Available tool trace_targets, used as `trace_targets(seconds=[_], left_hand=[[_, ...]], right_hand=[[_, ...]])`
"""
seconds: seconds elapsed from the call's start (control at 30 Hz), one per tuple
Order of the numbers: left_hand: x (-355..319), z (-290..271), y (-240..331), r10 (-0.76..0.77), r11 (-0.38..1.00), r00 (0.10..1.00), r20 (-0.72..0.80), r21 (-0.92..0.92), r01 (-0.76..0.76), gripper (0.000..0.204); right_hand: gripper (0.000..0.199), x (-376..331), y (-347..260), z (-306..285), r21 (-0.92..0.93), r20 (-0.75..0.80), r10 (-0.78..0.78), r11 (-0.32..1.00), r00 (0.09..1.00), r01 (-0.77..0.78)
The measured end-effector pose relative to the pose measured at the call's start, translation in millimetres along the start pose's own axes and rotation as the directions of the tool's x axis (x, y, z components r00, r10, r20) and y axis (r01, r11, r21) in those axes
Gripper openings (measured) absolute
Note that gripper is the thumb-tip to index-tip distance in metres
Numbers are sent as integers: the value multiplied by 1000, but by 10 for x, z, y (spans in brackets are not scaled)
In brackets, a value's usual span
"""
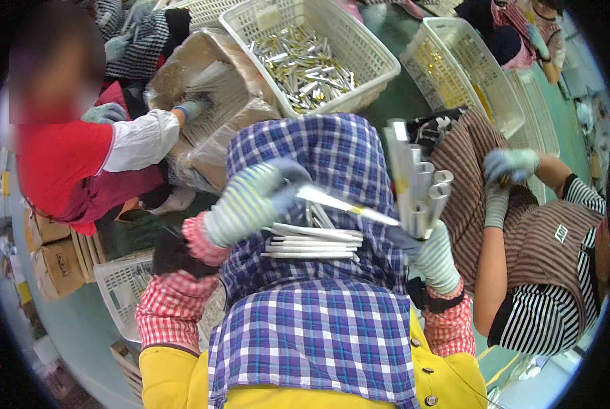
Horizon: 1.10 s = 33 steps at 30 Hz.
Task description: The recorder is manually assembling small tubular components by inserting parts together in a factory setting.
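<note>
Containers, from left to right: a white slatted crate (111,293) sits low on the left, with greyish pieces inside too small to make out. Further along is an open cardboard box (257,76) lined with clear plastic, packed with thin, pale rods (213,82). Next, at the top centre, a large white crate (376,58) holds a jumble of short silver and yellow tubes (305,68). Right of it, a cream crate (478,51) contains yellow pieces.

A green floor (83,327) runs beneath; brown cartons (56,269) stand at the far left. A co-worker in red (59,163) reaches a gloved hand into the cardboard box. In the centre, the wearer's lap is covered by a blue-and-white plaid apron (305,146), with a neat row of white tubes (313,247) lying crosswise on it. At right sits a co-worker in a brown striped apron (543,238), gloved hands close together.

The left hand (250,204), in a striped glove, is raised above the lap, its blurred fingers closed on one end of a silver tube (329,199) that slants down rightward. The right hand (438,259) has its fingers wrapped around the base of an upright bundle of silver tubes (424,178). Whether the slanting tube touches the bundle, I cannot tell.
</note>
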<state>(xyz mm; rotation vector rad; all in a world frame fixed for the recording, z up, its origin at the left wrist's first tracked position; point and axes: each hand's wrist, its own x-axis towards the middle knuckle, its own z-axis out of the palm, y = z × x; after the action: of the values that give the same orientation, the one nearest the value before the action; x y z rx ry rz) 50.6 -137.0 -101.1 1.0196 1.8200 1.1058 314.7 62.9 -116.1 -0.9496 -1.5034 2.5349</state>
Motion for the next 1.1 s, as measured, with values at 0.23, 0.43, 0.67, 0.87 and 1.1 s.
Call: trace_targets(seconds=[0.23, 0.43, 0.67, 0.87, 1.1], left_hand=[[195, 462, -184, 356, 316, 829, 433, 779, -542, 10], [269, 437, -110, 248, 391, 814, 525, 714, -580, 13], [239, 495, -254, 371, 329, 738, 563, 664, -672, 9], [217, 450, -335, 469, 260, 657, 590, 619, -741, 10], [160, 235, -126, 421, 255, 757, 500, 736, -628, 10]], right_hand=[[18, 13, -12, 233, -209, -288, -18, 977, 958, -44], [16, 30, 4, 325, -88, -269, -149, 988, 952, 130], [27, -23, -6, 410, -213, -334, -125, 976, 934, 54], [19, 19, -27, 513, -254, -220, -197, 957, 956, 139], [14, -13, 107, 459, -298, -296, -245, 942, 923, 154]])
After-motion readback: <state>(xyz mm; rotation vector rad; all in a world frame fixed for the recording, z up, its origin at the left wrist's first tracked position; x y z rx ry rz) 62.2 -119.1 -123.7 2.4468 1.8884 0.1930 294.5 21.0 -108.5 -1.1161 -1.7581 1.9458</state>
